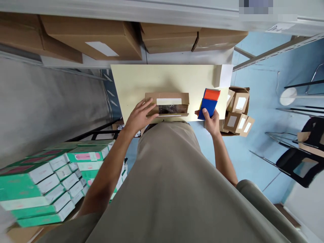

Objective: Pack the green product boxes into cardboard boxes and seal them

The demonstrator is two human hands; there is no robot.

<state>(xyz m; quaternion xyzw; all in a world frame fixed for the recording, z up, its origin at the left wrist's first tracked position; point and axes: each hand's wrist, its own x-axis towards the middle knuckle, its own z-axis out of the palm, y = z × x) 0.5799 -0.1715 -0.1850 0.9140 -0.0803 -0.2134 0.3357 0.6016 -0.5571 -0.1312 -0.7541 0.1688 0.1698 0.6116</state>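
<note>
My left hand (140, 116), its fingers spread, is at the left end of a small open cardboard box (149, 98). The fingertips seem to touch its edge. That box has a white strip along its far side and dark, shiny plastic-looking material (168, 109) inside. Off to the right, my right hand (213, 124) grips a small stack of coloured notepads (208, 106), thumb on top. A blue one lies over an orange-red one with what looks like a spiral edge, and a sliver of yellow shows at the side.
A pale yellow table (136, 79) carries a white box (224, 76) at its far right corner. Large cartons (101, 38) line the shelf behind. Right of the table stands a carton of small labelled boxes (239, 103). Green-and-white boxes (50, 182) are stacked at lower left; chairs (296, 165) stand far right.
</note>
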